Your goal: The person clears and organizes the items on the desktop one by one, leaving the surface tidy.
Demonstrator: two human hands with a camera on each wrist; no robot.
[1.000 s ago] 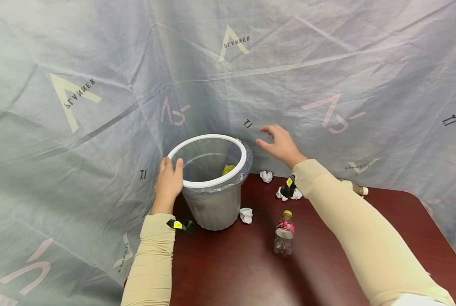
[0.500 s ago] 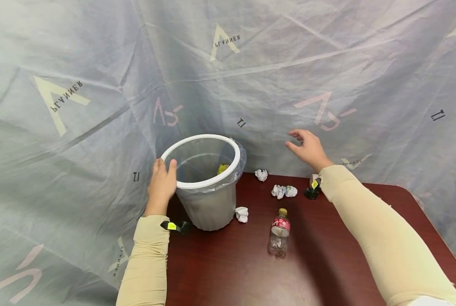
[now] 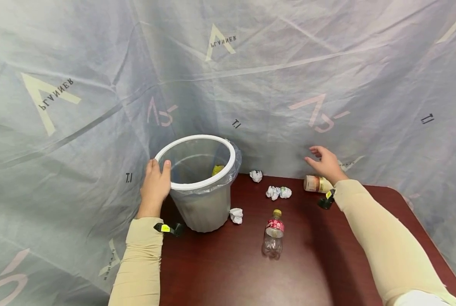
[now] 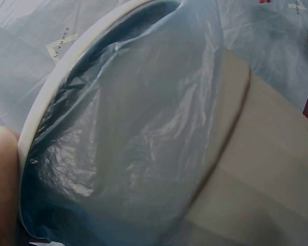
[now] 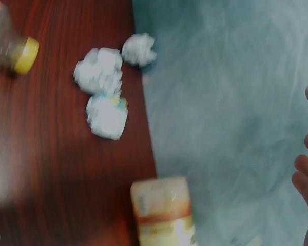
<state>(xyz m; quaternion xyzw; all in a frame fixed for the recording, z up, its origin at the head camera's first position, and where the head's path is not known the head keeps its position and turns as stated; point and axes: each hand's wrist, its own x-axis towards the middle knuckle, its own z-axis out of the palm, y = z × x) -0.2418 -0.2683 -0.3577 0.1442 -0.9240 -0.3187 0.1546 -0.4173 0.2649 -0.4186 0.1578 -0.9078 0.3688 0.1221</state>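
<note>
My left hand (image 3: 155,185) grips the left side of a grey trash can (image 3: 203,208) at its white rim, thumb over the opening. A clear plastic liner (image 4: 133,118) is folded over that rim, and something yellow (image 3: 218,170) shows inside the can. My right hand (image 3: 325,163) is in the air at the back right, fingers spread and holding nothing. Nearest to it, a bottle with a cream and brown label (image 3: 314,183) lies on its side, partly hidden by the hand and wrist in the head view.
On the dark red table (image 3: 220,272), a clear plastic bottle (image 3: 274,236) with a yellow cap lies at the middle. Several crumpled paper balls (image 3: 256,176) lie between the can and the labelled bottle, one beside the can's base. Grey cloth (image 3: 270,106) hangs behind and left.
My right hand has moved right, away from above the can, and lowered toward the labelled bottle, which shows more now. My left hand stays on the rim; the head view has shifted slightly.
</note>
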